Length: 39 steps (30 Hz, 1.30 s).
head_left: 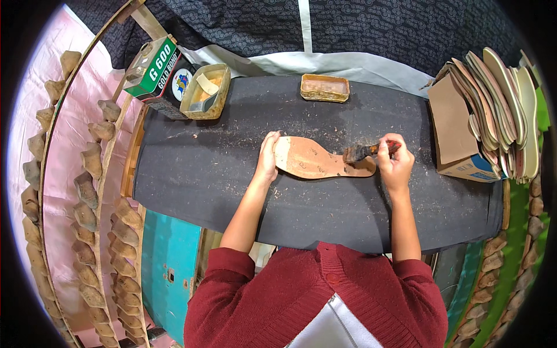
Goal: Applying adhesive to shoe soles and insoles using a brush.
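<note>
The left hand [267,158] grasps the wide end of a sole [307,159], and the right hand [395,161] is closed around the handle of a brush [371,152]. The sole lies crosswise between the two hands, above or on the dark cloth [197,191]; I cannot tell whether it is lifted or resting. Its broad end is at the left hand, its outline narrows toward the right hand, and its rounded narrow end reaches just beside the right fingers.

Its upper face is tan, palest along the edge at the left hand and browner toward the right. Dark specks and smudges dot it, with a small dark mark near the lower edge of the broad part. The dark bristles touch the narrowing part; the handle shows red and black.

Pale scraps [278,189] litter the cloth around both hands. Beyond the hands, between them, sits a shallow tray [325,97]. Farther out past the left hand stand a tub [209,112] and a can [158,81]; well to the right of the right hand, a carton [455,127] holds upright soles [505,110].
</note>
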Motion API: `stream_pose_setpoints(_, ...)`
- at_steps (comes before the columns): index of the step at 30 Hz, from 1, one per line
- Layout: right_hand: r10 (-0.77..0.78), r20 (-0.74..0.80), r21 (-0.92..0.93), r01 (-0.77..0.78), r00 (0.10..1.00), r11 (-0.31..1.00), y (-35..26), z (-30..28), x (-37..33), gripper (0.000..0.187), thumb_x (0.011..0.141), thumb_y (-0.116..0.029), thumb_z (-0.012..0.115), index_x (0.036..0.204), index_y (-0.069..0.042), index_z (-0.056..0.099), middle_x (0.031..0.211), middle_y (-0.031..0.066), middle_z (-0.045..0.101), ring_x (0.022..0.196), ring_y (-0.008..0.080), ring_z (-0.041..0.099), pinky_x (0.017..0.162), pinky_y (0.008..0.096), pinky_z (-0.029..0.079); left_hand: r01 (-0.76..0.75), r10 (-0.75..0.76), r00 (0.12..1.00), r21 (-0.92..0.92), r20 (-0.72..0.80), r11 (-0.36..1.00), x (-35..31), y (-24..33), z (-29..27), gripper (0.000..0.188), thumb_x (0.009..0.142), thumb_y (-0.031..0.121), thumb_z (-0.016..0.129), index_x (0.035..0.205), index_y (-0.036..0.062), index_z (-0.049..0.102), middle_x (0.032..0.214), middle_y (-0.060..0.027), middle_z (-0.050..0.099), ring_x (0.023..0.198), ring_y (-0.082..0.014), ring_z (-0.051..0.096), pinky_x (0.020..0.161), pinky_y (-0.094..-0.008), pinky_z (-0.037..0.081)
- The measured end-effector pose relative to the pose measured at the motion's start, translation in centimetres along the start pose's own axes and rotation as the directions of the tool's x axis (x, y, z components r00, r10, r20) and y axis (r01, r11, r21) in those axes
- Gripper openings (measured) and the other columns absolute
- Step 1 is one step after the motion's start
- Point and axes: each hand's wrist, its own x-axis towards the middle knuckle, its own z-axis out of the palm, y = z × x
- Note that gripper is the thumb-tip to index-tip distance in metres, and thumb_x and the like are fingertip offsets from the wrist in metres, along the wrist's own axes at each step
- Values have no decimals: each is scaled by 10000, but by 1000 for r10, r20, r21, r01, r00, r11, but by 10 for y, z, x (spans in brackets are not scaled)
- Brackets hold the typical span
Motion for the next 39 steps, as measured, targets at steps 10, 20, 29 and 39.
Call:
stream_pose_setpoints(10,47,217,436,-140,975,889,-33,43,-25,118,786,-84,535,876,-14,507,729,54,564,615,77,549,540,200,424,25,-25,1000,-48,-5,999,-1,-4,-2,174,798,248,446,872,91,459,804,5,473,783,-106,483,724,-244,380)
stream_pose_setpoints(20,23,25,104,-25,999,994,-1,6,-12,115,795,-124,531,843,-22,510,656,35,539,559,69,504,492,202,402,-21,21,1000,21,19,1000,-2,1,0,129,803,224,437,842,101,447,777,33,442,761,-79,463,702,-221,370)
stream_pose_setpoints(29,7,50,213,-17,999,977,-25,11,-26,125,762,-79,550,859,-8,518,701,58,569,587,109,549,528,219,435,-5,4,999,-15,-48,1000,-6,8,9,110,827,196,406,783,102,441,698,43,431,675,-51,444,635,-200,363)
stream_pose_setpoints(39,-70,258,254,2,964,967,-25,16,-40,148,738,-93,578,862,-26,532,707,81,584,607,145,578,547,244,454,-40,40,999,29,-11,999,-2,1,1,115,814,212,416,782,104,437,730,39,412,721,-61,432,667,-205,350)
